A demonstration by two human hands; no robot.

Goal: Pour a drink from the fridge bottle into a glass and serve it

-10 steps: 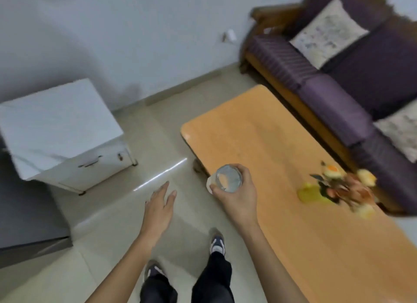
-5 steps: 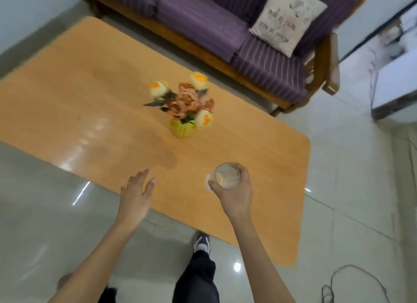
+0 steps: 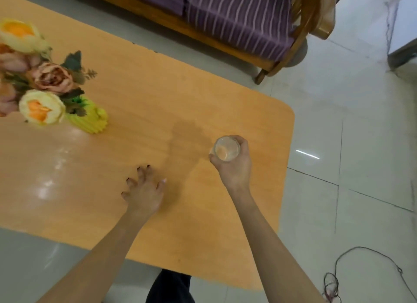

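right hand grip wrapped round glass above table near its right edge, left hand splayed, empty, flower vase well apart at left

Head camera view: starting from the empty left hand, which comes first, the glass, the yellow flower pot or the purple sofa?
1. Clear drinking glass, held to the right in the right hand.
2. Yellow ribbed flower pot, up-left on the table.
3. Purple striped sofa, beyond the table's far edge.
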